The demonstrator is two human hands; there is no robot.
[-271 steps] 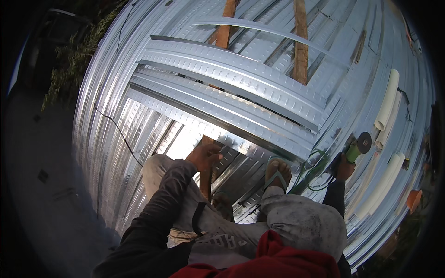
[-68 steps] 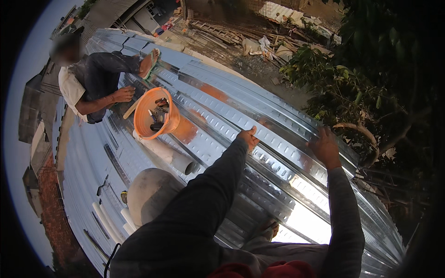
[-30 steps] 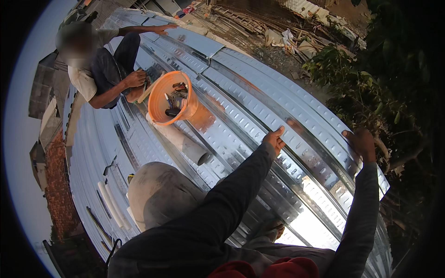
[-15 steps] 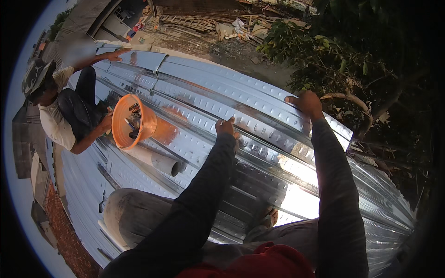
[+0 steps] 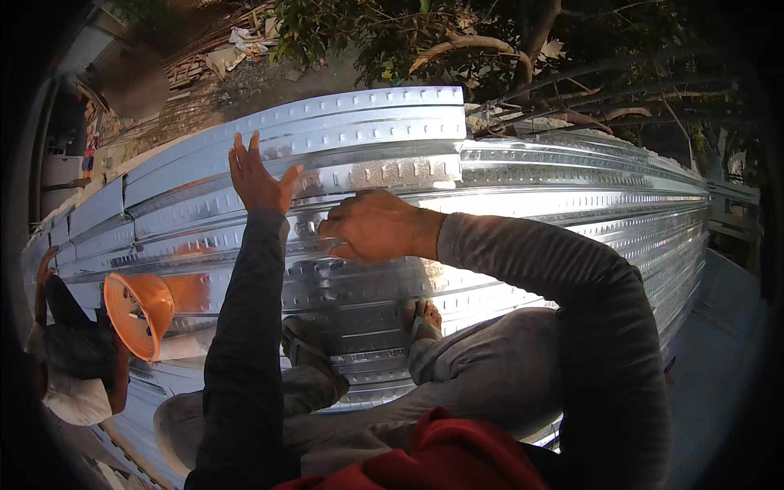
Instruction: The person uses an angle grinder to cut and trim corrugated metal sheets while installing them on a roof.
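My left hand (image 5: 261,178) is open with its fingers spread, over the ribbed, shiny metal sheet (image 5: 384,122) at the far side of the roof. Close by on its right is my right hand (image 5: 382,227), its fingers half bent and a gap left by the thumb. Nothing shows in either hand. Whether the right fingertips touch the metal below is hard to make out. Rows of small dimples run along the sheet, and its cut end lies to the right of my hands.
To the left, an orange bucket (image 5: 151,314) with dark items inside lies tilted beside a pale pipe (image 5: 186,346). A co-worker (image 5: 77,359) crouches behind it. My sandalled feet (image 5: 314,353) stand on the roof sheets. Tree branches (image 5: 482,47) hang past the roof's far edge.
My view has swung right. My right hand has left the sheet's far edge and come in beside my left hand. My left hand has opened and spread its fingers.
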